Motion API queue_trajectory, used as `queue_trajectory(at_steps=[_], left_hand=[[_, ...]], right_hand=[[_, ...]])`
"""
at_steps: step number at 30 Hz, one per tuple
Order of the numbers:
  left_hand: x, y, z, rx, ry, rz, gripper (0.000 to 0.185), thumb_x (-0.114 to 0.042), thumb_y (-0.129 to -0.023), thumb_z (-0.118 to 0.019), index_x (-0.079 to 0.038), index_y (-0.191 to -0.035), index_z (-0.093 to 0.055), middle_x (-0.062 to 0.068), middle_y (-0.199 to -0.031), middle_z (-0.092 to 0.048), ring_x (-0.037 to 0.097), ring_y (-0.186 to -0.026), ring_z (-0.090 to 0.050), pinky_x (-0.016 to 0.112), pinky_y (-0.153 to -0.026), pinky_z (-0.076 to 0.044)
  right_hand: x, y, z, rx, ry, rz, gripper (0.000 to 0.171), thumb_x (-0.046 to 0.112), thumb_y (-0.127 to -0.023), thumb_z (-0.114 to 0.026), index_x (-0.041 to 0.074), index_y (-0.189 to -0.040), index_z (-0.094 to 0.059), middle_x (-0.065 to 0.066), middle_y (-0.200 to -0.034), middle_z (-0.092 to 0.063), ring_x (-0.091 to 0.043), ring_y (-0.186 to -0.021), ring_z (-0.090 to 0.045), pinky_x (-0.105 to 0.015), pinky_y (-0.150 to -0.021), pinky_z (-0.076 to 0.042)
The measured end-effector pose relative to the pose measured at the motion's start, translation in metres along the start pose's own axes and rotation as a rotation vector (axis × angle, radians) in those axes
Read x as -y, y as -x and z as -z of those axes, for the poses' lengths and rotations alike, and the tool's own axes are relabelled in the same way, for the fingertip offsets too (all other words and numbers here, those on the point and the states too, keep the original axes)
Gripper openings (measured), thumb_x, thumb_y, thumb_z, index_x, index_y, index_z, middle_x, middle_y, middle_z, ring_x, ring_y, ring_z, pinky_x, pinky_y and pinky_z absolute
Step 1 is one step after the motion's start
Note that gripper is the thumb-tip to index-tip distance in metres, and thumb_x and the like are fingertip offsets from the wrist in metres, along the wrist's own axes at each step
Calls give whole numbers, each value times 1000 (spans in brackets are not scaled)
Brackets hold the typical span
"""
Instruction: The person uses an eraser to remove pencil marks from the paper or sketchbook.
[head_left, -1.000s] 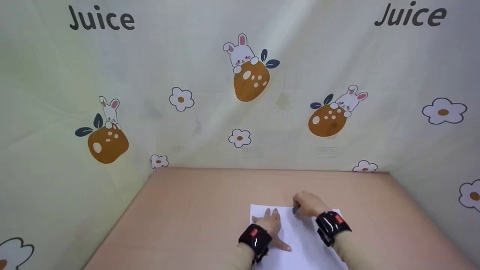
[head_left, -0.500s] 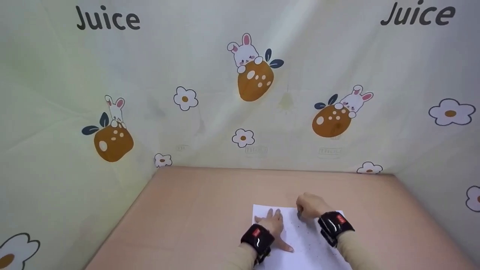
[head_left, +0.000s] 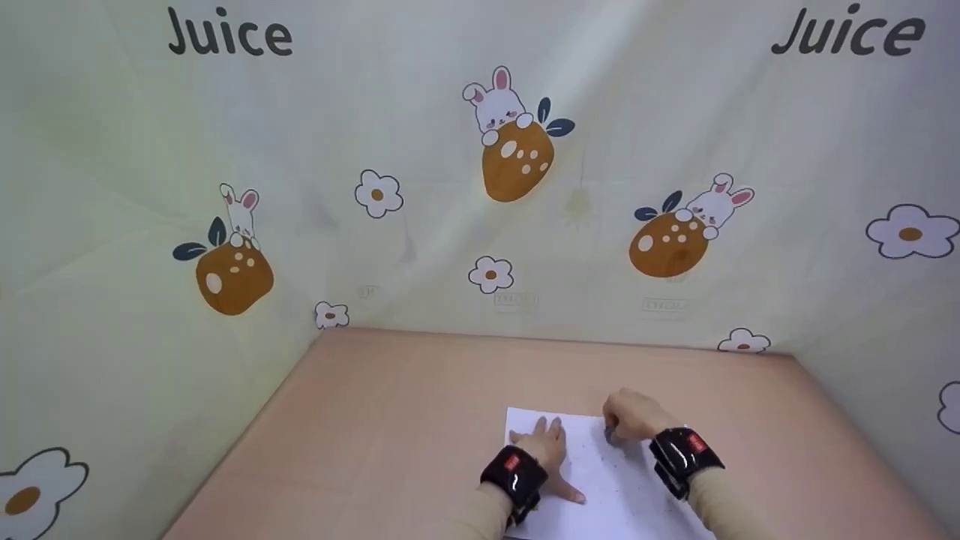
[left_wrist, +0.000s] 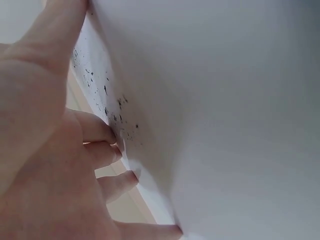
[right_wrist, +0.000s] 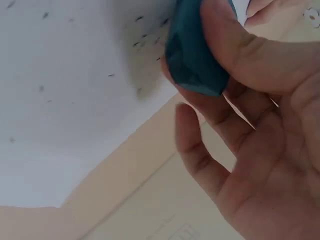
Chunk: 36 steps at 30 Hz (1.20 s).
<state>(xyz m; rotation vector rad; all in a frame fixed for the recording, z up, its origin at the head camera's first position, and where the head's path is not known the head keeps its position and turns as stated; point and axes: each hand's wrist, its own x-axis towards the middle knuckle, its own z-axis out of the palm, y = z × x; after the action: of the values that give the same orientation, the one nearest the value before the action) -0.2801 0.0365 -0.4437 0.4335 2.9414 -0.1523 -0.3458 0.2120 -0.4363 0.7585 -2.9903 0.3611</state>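
A white sheet of paper (head_left: 600,517) lies on the table below both hands. My left hand (head_left: 546,451) rests on its left part, fingers spread and thumb stretched toward the middle. In the left wrist view those fingertips touch the sheet beside scattered dark crumbs (left_wrist: 120,103). Near the sheet's far edge, my right hand (head_left: 637,416) pinches a teal eraser (right_wrist: 195,55) between thumb and fingers and holds it against the paper. Its outer finger stands apart from the eraser. More dark crumbs (right_wrist: 142,37) lie next to the eraser; its lower end is hidden.
The tabletop (head_left: 390,435) is light brown and stretches past the sheet on both sides. A pale printed curtain (head_left: 420,97) with rabbits, fruit and flowers hangs behind and at the sides. Black bands (head_left: 514,475) are strapped round both wrists.
My right hand has slid a little to the right along the sheet's far edge with the eraser. The left hand stays in place on the paper. The head view has shifted slightly.
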Motion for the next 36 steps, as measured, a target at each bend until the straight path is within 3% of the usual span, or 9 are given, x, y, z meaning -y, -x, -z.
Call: queue_trajectory(at_steps=[4,10,12,15,20,23,27,33,36], left_hand=[[1,-1,-2,-8,0,-5,107,-74,-60,-64,-13,-142,-33,-2,-151,-28,21,-140,-25,59,-97,-38],[1,-1,-3,-19,48,-23,107,-72,-60,-65,-11,-141,-33,2,-151,-29,24,-139,-26,61,-98,-37],[2,0,-3,-18,69,-25,107,-71,-60,-66,-10,-141,-33,2,-150,-29,24,-139,-26,61,-98,-36],[2,0,-3,-11,108,-27,107,-70,-60,-67,-10,-141,-33,3,-151,-28,25,-140,-25,62,-100,-33],[3,2,-5,-10,174,-35,108,-69,-58,-68,-9,-141,-33,5,-150,-28,26,-140,-25,62,-103,-29],[4,3,-5,-43,173,-46,108,-68,-58,-70,-8,-140,-35,6,-149,-31,27,-139,-27,62,-101,-31],[5,2,-3,-49,185,-57,107,-67,-59,-71,-6,-140,-35,8,-149,-31,28,-138,-27,63,-101,-31],[7,0,-1,-12,219,-57,107,-66,-61,-70,-7,-141,-33,9,-150,-27,29,-140,-23,63,-103,-28],[9,-2,-2,2,227,-54,107,-66,-60,-70,-7,-141,-33,8,-151,-26,29,-140,-22,63,-103,-27]], right_hand=[[-19,2,-13,-178,17,28,21,-5,-56,-70,10,-56,-55,5,-58,-49,-11,-57,-43,-26,-52,-37],[-15,26,0,5,-49,137,18,-1,-59,-76,10,-60,-61,8,-59,-53,-5,-57,-43,-19,-51,-37],[-19,32,3,0,-135,97,13,2,-65,-75,10,-65,-65,6,-64,-58,-5,-60,-47,-20,-54,-41],[-38,42,6,-89,-290,32,6,4,-72,-71,7,-73,-66,1,-71,-62,-7,-64,-52,-19,-57,-45],[-73,72,13,-119,-402,-181,10,10,-76,-70,3,-80,-64,-3,-74,-62,-11,-65,-52,-21,-56,-44],[-91,90,18,-99,-397,-319,13,11,-76,-70,1,-82,-64,-3,-74,-60,-13,-66,-51,-23,-58,-43],[-111,107,21,-80,-359,-428,16,11,-74,-70,0,-81,-61,-4,-73,-57,-15,-67,-51,-26,-59,-41],[-124,111,20,-66,-397,-516,23,19,-74,-71,2,-82,-58,-5,-75,-54,-18,-70,-49,-26,-59,-38],[-125,109,21,-84,-324,-494,33,23,-74,-71,-2,-90,-58,-13,-83,-57,-23,-76,-53,-32,-63,-43]])
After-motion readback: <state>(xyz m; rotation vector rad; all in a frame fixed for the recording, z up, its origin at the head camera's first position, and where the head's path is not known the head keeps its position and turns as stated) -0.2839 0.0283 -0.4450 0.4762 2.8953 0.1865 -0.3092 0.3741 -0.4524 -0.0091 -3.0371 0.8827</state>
